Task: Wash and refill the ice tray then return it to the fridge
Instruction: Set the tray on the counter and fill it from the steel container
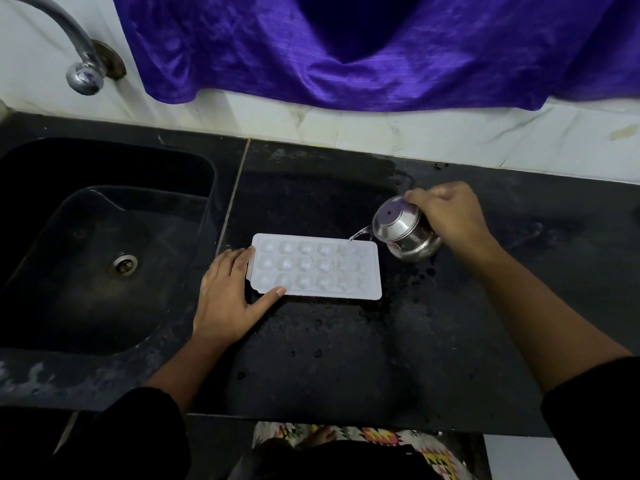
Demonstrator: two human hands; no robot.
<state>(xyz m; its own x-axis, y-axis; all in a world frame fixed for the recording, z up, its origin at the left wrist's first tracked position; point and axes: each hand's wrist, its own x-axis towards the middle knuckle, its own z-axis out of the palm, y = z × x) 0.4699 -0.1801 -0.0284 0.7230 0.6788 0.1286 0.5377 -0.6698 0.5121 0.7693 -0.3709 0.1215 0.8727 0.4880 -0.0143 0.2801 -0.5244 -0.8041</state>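
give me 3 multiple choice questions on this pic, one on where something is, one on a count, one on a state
1. Where does the tray lie?
A on the floor
B on the counter right of the sink
C on a shelf

2. How many rows of cells does the tray have?
A two
B three
C six

3. What is the pot doing?
A standing upright
B lying on its side, let go
C tilted, pouring water

Answers:
1 B, it lies flat on the black counter beside the sink.
2 B, three rows of five show.
3 C, the right hand tips it and a stream falls at the tray's far right corner, while the left hand rests on the other end.
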